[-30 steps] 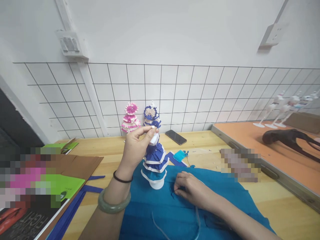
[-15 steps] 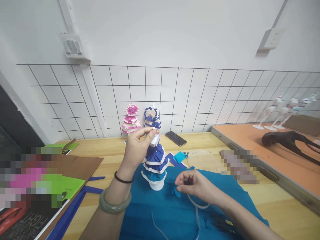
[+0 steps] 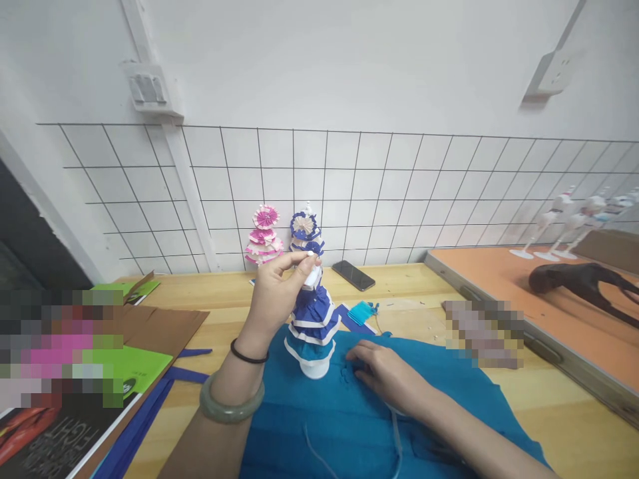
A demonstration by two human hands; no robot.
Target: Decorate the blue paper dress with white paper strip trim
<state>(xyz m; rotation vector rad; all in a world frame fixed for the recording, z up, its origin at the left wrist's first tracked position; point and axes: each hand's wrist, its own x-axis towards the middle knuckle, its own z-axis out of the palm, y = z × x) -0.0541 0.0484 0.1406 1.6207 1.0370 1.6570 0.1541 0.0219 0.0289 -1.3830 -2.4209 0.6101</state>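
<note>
My left hand [image 3: 279,283] pinches the white top of an upright figure with tiered, ruffled skirts [image 3: 313,326] in purple and teal, edged in white. Its round white base [image 3: 315,369] rests on a teal crepe-like sheet [image 3: 304,419]. To the right of the base, my right hand [image 3: 382,372] lies palm down, low over the sheet, with thumb and fingers apart. Small teal scraps [image 3: 344,376] lie beside its fingertips. No piece shows in this hand, though its palm side is hidden.
Behind stand a pink ruffled figure [image 3: 264,236] and a purple-and-white one [image 3: 303,226]. A phone [image 3: 353,274] and a folded light-blue piece [image 3: 362,313] lie on the wooden table [image 3: 224,289]. At right is an orange board [image 3: 499,273] with a metal edge; brown sheets [image 3: 164,326] lie left.
My right hand has turned palm down and lowered to the teal sheet; the small teal piece it pinched is no longer visible in its fingers. My left hand keeps its hold on the figure's top.
</note>
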